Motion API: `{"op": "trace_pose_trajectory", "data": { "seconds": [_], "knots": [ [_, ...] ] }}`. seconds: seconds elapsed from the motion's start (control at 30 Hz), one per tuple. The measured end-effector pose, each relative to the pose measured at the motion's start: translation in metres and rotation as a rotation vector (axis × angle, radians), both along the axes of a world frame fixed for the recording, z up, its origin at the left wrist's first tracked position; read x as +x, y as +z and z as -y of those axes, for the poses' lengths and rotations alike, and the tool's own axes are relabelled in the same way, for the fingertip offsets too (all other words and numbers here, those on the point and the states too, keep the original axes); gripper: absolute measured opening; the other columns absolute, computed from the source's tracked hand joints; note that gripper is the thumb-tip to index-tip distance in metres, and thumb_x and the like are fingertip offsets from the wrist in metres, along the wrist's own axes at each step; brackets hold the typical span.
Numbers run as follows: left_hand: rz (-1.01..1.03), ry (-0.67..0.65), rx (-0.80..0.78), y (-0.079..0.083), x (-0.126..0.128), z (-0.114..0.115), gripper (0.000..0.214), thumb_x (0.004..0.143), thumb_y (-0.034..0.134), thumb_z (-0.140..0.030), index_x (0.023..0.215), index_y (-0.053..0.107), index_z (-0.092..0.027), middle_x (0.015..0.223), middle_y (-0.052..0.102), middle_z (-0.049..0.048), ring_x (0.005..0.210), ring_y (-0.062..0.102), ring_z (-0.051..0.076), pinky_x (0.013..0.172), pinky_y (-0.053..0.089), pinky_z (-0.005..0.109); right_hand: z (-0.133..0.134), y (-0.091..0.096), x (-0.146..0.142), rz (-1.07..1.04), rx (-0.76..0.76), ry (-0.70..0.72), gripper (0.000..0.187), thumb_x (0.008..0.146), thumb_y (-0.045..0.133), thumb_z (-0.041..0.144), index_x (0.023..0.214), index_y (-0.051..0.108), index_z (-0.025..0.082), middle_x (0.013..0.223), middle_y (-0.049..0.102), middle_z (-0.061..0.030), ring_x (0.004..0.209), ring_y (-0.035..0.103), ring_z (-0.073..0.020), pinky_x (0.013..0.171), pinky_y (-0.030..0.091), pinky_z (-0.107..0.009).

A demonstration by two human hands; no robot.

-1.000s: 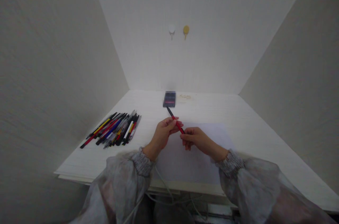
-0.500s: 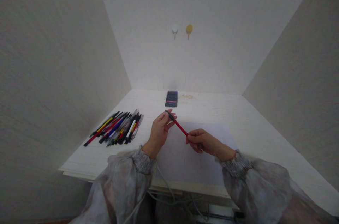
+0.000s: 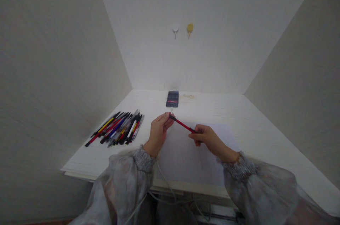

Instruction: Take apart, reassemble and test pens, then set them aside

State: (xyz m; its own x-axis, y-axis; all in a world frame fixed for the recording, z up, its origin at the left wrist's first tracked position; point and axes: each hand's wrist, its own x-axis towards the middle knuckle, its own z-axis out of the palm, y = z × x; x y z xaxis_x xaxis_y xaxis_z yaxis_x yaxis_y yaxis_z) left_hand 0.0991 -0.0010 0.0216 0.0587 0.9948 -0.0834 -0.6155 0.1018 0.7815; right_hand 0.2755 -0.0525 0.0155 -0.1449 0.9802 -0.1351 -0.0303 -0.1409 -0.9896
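Observation:
A red pen [image 3: 183, 124] with black ends is held slantwise above a sheet of white paper [image 3: 191, 164]. My left hand [image 3: 160, 129] pinches its black upper-left end between thumb and fingers. Around the lower-right end, the fingers of my right hand [image 3: 208, 140] are closed, hiding part of the barrel. To the left of my left hand lies a loose pile of pens [image 3: 117, 129] in red, black, yellow, blue and clear.
A phone [image 3: 172, 99] lies near the back wall on the white table [image 3: 265, 140]. One white hook [image 3: 175, 28] and one yellow hook [image 3: 189, 28] are fixed to that wall. Pale cables [image 3: 167, 184] hang at the front edge. Grey walls stand on both sides.
My right hand has moved slightly right and turned, its fingers now nearer the pen's black end, which has come into view. The pen lies a little flatter. My left hand has stayed nearly still.

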Motion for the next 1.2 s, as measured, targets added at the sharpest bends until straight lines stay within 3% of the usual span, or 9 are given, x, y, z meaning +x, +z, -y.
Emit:
{"op": "trace_pose_trajectory", "data": {
  "seconds": [0.17, 0.43, 0.53, 0.67, 1.0, 1.1, 1.2],
  "knots": [
    [-0.044, -0.029, 0.009, -0.0026, 0.0017, 0.0032, 0.018, 0.065, 0.065, -0.023, 0.078, 0.062, -0.011, 0.078, 0.066, 0.0069, 0.073, 0.062, 0.013, 0.068, 0.048, 0.024, 0.0018, 0.0002, -0.0001, -0.109, -0.111, 0.164, 0.044, 0.071, 0.048, 0.055, 0.075, 0.057, 0.012, 0.051, 0.058, -0.0013, 0.035, 0.045, -0.0069, 0.034, 0.029, -0.02],
    [-0.044, -0.078, 0.01, -0.0054, 0.0029, 0.0028, 0.02, 0.065, 0.066, -0.024, 0.08, 0.063, -0.011, 0.079, 0.066, 0.0066, 0.074, 0.062, 0.012, 0.067, 0.048, 0.022, -0.0001, -0.0024, -0.0007, -0.129, -0.082, 0.071, 0.025, 0.061, 0.068, 0.035, 0.063, 0.054, 0.014, 0.053, 0.055, 0.0022, 0.042, 0.046, -0.006, 0.041, 0.034, -0.019],
    [-0.031, -0.079, 0.014, -0.0058, 0.0041, 0.0031, 0.02, 0.064, 0.066, -0.023, 0.079, 0.063, -0.01, 0.078, 0.065, 0.0063, 0.074, 0.061, 0.012, 0.07, 0.047, 0.023, 0.002, -0.001, -0.0005, -0.167, -0.122, 0.133, 0.028, 0.066, 0.062, 0.041, 0.071, 0.057, 0.014, 0.06, 0.059, -0.001, 0.045, 0.05, -0.008, 0.041, 0.036, -0.021],
    [-0.028, -0.092, 0.019, -0.0047, 0.0072, 0.0059, 0.02, 0.064, 0.066, -0.023, 0.077, 0.062, -0.009, 0.076, 0.065, 0.0063, 0.074, 0.061, 0.013, 0.075, 0.047, 0.027, 0.0041, -0.0011, 0.0004, -0.188, -0.166, 0.248, 0.037, 0.073, 0.052, 0.047, 0.082, 0.06, 0.012, 0.057, 0.06, -0.0025, 0.038, 0.047, -0.0069, 0.037, 0.029, -0.02],
    [-0.088, -0.072, -0.01, -0.0049, 0.0096, 0.0043, 0.02, 0.06, 0.068, -0.024, 0.073, 0.063, -0.009, 0.074, 0.065, 0.0063, 0.069, 0.06, 0.012, 0.068, 0.047, 0.023, -0.0009, -0.0016, -0.0035, -0.09, -0.005, 0.005, 0.024, 0.055, 0.072, 0.025, 0.059, 0.05, 0.014, 0.046, 0.051, 0.0053, 0.037, 0.037, -0.0032, 0.037, 0.025, -0.018],
    [-0.094, -0.069, -0.007, -0.005, 0.0096, 0.0045, 0.02, 0.06, 0.069, -0.024, 0.072, 0.063, -0.009, 0.073, 0.065, 0.0061, 0.069, 0.06, 0.012, 0.068, 0.047, 0.023, 0.001, -0.0007, -0.0029, -0.109, -0.068, 0.078, 0.024, 0.058, 0.07, 0.03, 0.066, 0.053, 0.014, 0.052, 0.055, 0.0033, 0.04, 0.043, -0.005, 0.038, 0.03, -0.018],
    [-0.105, -0.1, -0.01, -0.0048, 0.0098, 0.0058, 0.019, 0.059, 0.069, -0.024, 0.071, 0.064, -0.009, 0.072, 0.064, 0.006, 0.068, 0.059, 0.012, 0.068, 0.047, 0.024, 0.0032, -0.0001, -0.0018, -0.172, -0.154, 0.217, 0.034, 0.072, 0.053, 0.046, 0.081, 0.057, 0.014, 0.063, 0.061, -0.0024, 0.041, 0.048, -0.0071, 0.038, 0.033, -0.02]
  ]
}}
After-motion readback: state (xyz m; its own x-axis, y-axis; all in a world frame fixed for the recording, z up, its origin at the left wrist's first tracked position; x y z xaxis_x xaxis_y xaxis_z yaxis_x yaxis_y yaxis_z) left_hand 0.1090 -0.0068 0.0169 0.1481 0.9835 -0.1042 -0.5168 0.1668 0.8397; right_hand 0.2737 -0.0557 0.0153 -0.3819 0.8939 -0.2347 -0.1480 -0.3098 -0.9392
